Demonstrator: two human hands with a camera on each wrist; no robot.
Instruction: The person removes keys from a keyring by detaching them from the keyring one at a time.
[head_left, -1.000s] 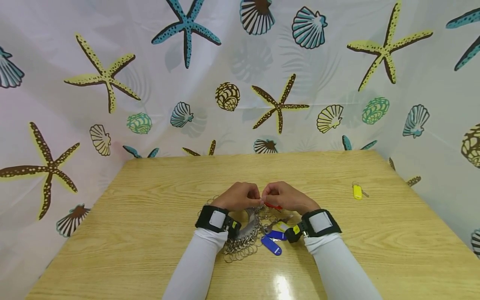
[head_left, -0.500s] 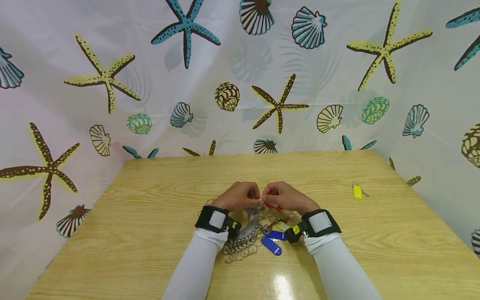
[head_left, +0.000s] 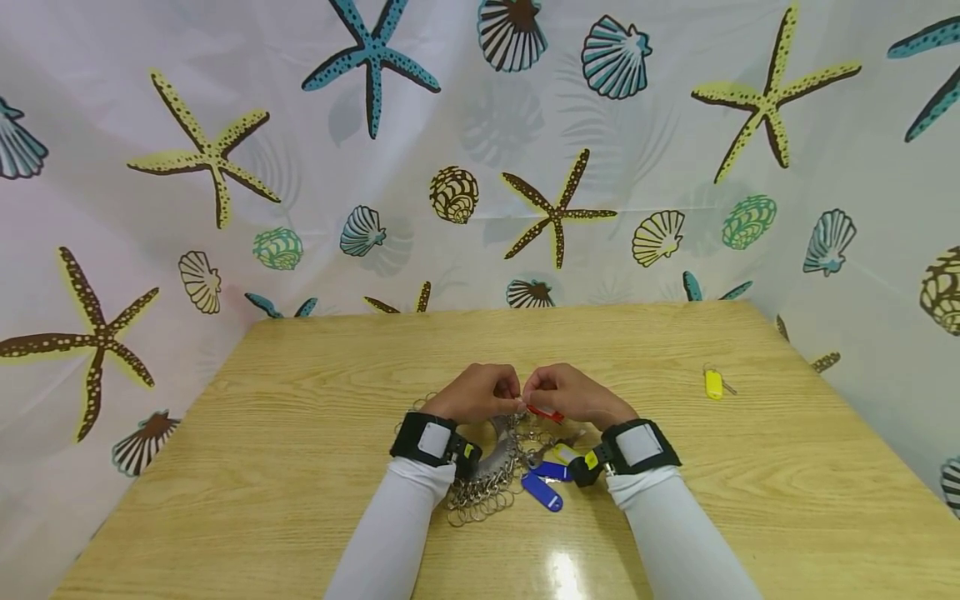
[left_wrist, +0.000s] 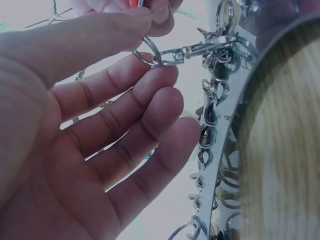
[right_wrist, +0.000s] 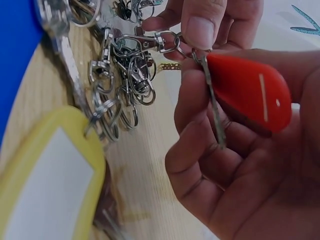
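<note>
"So, where are the hands?"

"They're meeting over the table [head_left: 337,500], almost fingertip to fingertip. The left hand [head_left: 474,392] is pinching a split ring [left_wrist: 156,51] between thumb and index, its other fingers slightly fanned."

"And the other side?"

"The right hand [head_left: 572,394] is pinching a red tag [right_wrist: 255,90] between thumb and fingers, right beside that ring, and a small key [right_wrist: 214,105] is lying alongside the tag. Whether key and tag are sitting on the ring or only touching it, I can't be sure; the left thumb is covering the join."

"How's it looking to handle?"

"Light, I'm reckoning. The tag is looking like smooth, slightly slippery plastic, best held by its flat faces near the hole. The ring is looking like stiff spring wire, so it's asking for firm fingertips or a nail at the coil's end. A swivel clasp [left_wrist: 192,50] is linking it to the curved metal plate [head_left: 495,462], so a loose grip would be letting it turn."

"Anything close by?"

"Two blue tags [head_left: 542,492] and a yellow tag [right_wrist: 45,175] are lying near the plate; a second yellow tag [head_left: 713,384] is resting well apart, off to the right."
</note>
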